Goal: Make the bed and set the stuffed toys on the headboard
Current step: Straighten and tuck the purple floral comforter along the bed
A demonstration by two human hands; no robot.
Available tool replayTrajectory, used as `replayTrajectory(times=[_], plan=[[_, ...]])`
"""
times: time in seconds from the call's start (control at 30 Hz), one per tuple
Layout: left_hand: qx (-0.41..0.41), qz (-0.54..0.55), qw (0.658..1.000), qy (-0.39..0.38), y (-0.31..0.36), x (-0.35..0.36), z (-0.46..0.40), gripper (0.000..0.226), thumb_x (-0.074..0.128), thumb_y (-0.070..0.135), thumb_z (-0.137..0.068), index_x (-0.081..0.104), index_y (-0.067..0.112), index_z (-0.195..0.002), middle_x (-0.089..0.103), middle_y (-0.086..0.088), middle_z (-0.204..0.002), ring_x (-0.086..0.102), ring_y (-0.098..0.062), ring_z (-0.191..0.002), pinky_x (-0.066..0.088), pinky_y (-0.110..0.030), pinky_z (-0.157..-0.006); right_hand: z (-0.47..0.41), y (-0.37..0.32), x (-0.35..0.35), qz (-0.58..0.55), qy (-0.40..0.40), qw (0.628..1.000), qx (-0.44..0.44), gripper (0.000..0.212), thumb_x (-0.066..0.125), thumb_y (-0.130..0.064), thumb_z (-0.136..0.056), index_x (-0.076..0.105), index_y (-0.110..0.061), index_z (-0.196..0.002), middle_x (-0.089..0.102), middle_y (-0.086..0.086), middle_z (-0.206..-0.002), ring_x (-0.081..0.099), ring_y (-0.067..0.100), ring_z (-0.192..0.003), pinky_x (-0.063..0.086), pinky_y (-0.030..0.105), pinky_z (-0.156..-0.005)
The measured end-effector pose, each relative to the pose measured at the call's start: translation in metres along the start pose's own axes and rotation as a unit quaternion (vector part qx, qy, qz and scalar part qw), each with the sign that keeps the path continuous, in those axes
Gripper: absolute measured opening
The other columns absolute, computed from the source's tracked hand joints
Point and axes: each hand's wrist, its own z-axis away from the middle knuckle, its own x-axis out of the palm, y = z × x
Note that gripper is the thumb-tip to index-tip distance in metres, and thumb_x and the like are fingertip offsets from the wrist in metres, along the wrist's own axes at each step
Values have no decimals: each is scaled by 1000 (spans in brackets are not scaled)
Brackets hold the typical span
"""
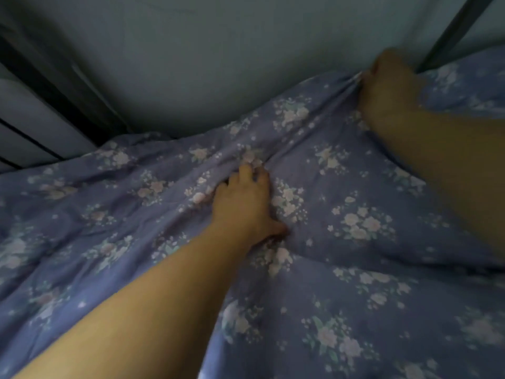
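1. We see the blue floral duvet spread rumpled across the bed, its far edge lying against the pale green sheet.
2. Our left hand presses down on the middle of the duvet, fingers curled into a bunched fold of cloth and gripping it.
3. Our right hand clutches the duvet's far edge, fingers closed round gathered fabric, just beside a dark metal bar.
4. A dark bed rail runs along the left side.
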Motion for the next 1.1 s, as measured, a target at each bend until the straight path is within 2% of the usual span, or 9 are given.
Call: replayTrajectory(times=[0.1,0.13,0.2,0.3,0.5,0.6,0.77,0.97,1.1], plan=[[31,33,968,245,1,13,-17,61,33,61,-82,58,21,-121,51,-14,-124,48,-34,-115,27,-47,-100,8,6,31,15,-96,994,-47,37,41,-21,-97,45,-3,-130,50,24,-130,49,37,-119,38,39,-97],[-6,50,968,246,6,18,-26,59,25,57,-86,55,25,-126,49,-12,-132,43,-33,-125,20,-52,-106,14,15,52,40,-148,985,-78,43,45,-26,-96,41,-7,-135,46,22,-136,45,36,-124,35,39,-101],[-102,99,981,134,17,29,-47,55,17,55,-94,35,35,-142,25,-3,-154,14,-27,-145,0,-63,-110,24,29,85,126,-210,958,-149,52,39,-39,-97,32,-20,-144,31,16,-150,31,33,-137,23,41,-111],[-145,87,984,49,25,39,-70,53,16,57,-96,16,42,-146,3,1,-160,-8,-28,-146,-12,-68,-105,18,32,92,173,-212,947,-166,51,25,-48,-99,27,-31,-147,24,10,-155,20,30,-142,14,45,-114],[-140,53,988,41,23,39,-82,54,16,58,-95,11,43,-147,3,3,-160,-7,-27,-146,-10,-64,-109,35,34,100,133,-83,972,-175,61,19,-48,-89,44,-23,-139,38,14,-149,28,29,-140,11,41,-113],[-168,89,982,12,10,26,-106,48,17,51,-97,23,43,-143,14,2,-158,2,-27,-146,-8,-69,-106,35,34,97,101,-78,980,-153,63,23,-48,-89,40,-18,-142,36,12,-150,27,28,-141,9,40,-115],[-113,92,980,135,72,31,-114,42,22,34,-99,52,20,-125,43,-3,-142,28,-20,-138,2,-56,-114,33,33,96,23,-60,990,-129,49,36,-33,-96,45,-7,-137,47,17,-140,40,29,-131,18,35,-111],[-152,133,962,184,99,55,-119,49,20,40,-99,40,23,-140,34,4,-150,22,-12,-142,-2,-45,-116,26,36,80,-228,-8,973,-22,26,43,-5,-94,59,3,-113,60,19,-117,54,29,-110,35,26,-95],[-156,115,963,185,102,54,-117,51,24,43,-99,32,24,-145,28,3,-154,18,-13,-144,-3,-47,-116,-2,46,51,-261,23,965,-20,27,39,-9,-96,57,-2,-116,63,18,-110,60,32,-100,45,41,-91]])
